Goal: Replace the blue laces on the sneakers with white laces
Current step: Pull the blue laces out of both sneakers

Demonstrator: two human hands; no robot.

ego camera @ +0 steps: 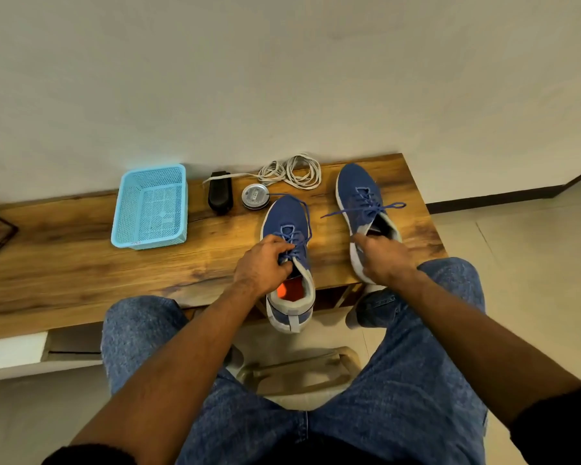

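The left hand (264, 263) curls its fingers around the blue laces (294, 241) at the throat of the left sneaker (287, 226), whose heel overhangs the table's near edge, probably drawn close so the knot can be worked loose. The right hand (381, 258) grips the collar of the right sneaker (358, 189), apparently steadying it; its laces are untied but threaded. Beyond both hands, the white laces (291, 171) lie coiled at the back of the wooden table (81, 263), waiting. Further left of the left hand sit a round tin (255, 196), a black object (220, 193) and a blue basket (150, 206).
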